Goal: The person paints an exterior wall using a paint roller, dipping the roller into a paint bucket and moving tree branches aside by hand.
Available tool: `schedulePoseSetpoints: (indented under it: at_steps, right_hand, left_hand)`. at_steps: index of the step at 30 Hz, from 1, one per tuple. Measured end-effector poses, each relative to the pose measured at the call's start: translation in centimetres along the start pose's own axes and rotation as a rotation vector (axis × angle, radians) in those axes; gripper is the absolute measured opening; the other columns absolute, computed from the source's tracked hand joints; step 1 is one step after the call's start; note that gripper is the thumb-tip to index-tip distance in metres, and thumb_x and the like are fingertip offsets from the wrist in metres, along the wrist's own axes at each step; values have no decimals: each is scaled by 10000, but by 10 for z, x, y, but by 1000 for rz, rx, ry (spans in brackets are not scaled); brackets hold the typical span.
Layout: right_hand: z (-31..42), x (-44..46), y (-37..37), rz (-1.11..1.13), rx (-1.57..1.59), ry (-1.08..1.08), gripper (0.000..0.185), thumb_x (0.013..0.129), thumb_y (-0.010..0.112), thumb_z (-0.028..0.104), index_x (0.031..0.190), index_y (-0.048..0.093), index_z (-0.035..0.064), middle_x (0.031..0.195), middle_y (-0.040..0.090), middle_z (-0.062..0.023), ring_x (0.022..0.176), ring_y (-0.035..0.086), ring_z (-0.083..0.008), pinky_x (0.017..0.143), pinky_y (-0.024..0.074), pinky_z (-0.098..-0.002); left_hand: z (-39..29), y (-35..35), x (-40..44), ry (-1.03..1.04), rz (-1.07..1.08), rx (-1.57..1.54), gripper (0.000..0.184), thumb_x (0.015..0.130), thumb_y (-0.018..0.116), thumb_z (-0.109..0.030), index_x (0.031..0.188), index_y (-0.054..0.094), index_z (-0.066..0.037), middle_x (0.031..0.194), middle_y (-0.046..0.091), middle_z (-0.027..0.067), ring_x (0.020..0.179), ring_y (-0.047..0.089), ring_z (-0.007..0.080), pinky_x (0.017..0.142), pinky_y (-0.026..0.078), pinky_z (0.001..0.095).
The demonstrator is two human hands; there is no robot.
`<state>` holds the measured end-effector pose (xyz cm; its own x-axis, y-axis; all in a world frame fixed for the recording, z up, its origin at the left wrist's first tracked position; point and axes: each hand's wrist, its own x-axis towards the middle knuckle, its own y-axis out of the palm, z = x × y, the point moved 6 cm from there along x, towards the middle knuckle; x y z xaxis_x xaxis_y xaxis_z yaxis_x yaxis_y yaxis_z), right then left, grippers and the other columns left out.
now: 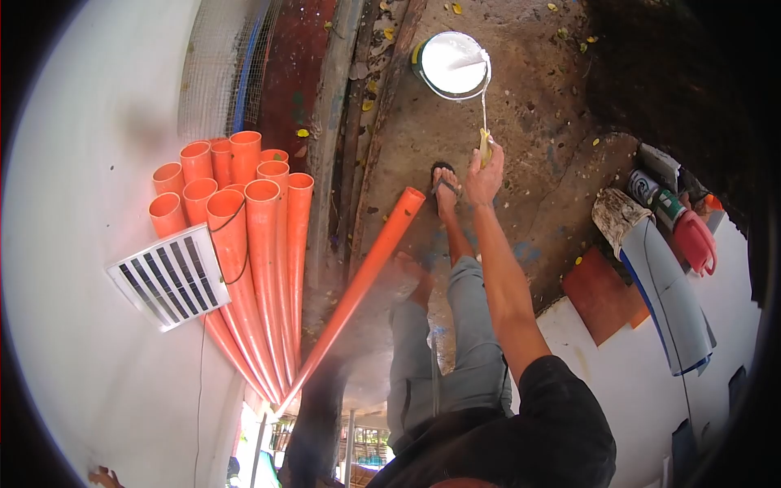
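My right hand (pixel 486 173) is closed around the yellow handle of a paint roller (pixel 485 114). Its thin white-coated rod runs up to the right rim of a paint bucket (pixel 416 58). White paint (pixel 451 69) shows inside the bucket, and its wire bail hangs along the near side. What the roller's far end looks like is hard to make out against the white paint. My left hand is outside the picture.
Several orange pipes (pixel 262 211) lean at the left beside a small solar panel (pixel 169 276). One loose orange pipe (pixel 358 285) slants near my legs. At right are a rolled sheet (pixel 669 293) and a red jug (pixel 694 241). My sandalled foot (pixel 445 185) stands on stained concrete.
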<state>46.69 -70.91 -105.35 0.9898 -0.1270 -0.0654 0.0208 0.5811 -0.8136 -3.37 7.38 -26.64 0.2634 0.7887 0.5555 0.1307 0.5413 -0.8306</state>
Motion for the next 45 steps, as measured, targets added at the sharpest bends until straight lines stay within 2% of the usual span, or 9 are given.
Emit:
schedulePoseSetpoints:
  at_steps: [9, 24, 35, 36, 38, 39, 40, 42, 45]
  right_hand:
    - [-45, -10, -17, 311, 814, 619, 353, 999, 656, 140, 1296, 477, 75, 869, 599, -28, 593, 517, -72, 454, 405, -234]
    - [-59, -31, 25, 596, 1115, 714, 478, 1059, 568, 229, 1486, 454, 46, 1240, 667, -82, 927, 624, -135, 812, 517, -293]
    - [82, -59, -143, 669, 1197, 290, 472, 1055, 590, 195, 1481, 464, 39, 1288, 630, -94, 1039, 618, -144, 921, 514, -293]
    - [109, -68, -165, 672, 1249, 236, 464, 1056, 588, 188, 1480, 464, 49, 1290, 623, -96, 1053, 619, -150, 940, 518, -305]
    - [170, -91, -207, 726, 1280, 141, 447, 1040, 589, 150, 1451, 470, 22, 1265, 607, -94, 1094, 595, -147, 949, 499, -308]
    - [213, -110, -231, 740, 1294, 35, 421, 1024, 603, 142, 1412, 488, 29, 1219, 608, -88, 1058, 592, -158, 926, 506, -309]
    - [245, -130, -249, 781, 1301, -42, 402, 1026, 613, 146, 1397, 492, 46, 1202, 616, -80, 1047, 609, -161, 926, 519, -315]
    - [312, -173, -272, 830, 1301, -214, 371, 1031, 614, 152, 1374, 497, 68, 1150, 629, -72, 997, 630, -161, 885, 540, -320]
    - [393, -262, -311, 814, 1279, -375, 336, 1042, 585, 157, 1358, 497, 81, 1050, 635, -75, 861, 628, -146, 743, 551, -306]
  left_hand:
    - [3, -7, 47, 36, -9, 68, 861, 975, 558, -238, 1650, 43, -94, 1693, 124, 193, 1543, 130, 340, 1235, 239, 430]
    - [65, -19, 72, 85, -39, 84, 867, 974, 568, -245, 1652, 47, -104, 1705, 107, 190, 1567, 87, 343, 1249, 213, 430]
    - [162, 32, 113, 561, -107, 282, 872, 973, 575, -251, 1654, 50, -111, 1714, 95, 188, 1585, 56, 345, 1259, 195, 429]
    - [122, 30, 82, 380, 13, 201, 875, 965, 576, -236, 1645, 54, -62, 1719, 49, 186, 1584, -51, 352, 1267, 167, 425]
    - [9, -14, 7, 77, 186, 10, 949, 902, 622, -189, 1656, 46, -219, 1686, 104, 240, 1478, 296, 486, 1207, 323, 466]
    - [15, -14, 4, 385, -13, 48, 970, 872, 649, -181, 1652, 78, -258, 1677, 136, 237, 1392, 416, 505, 1166, 384, 479]
    - [3, -35, -8, 274, 117, -61, 909, 885, 651, -239, 1647, 154, -255, 1668, 209, 221, 1357, 482, 471, 1157, 395, 516]
    - [6, -85, -27, 170, 260, 26, 810, 901, 609, -223, 1627, 251, -239, 1695, 234, 57, 1433, 432, 389, 1150, 417, 513]
    - [66, -160, -33, 112, 123, 54, 783, 915, 595, -210, 1623, 260, -223, 1684, 275, 41, 1489, 361, 344, 1149, 428, 494]
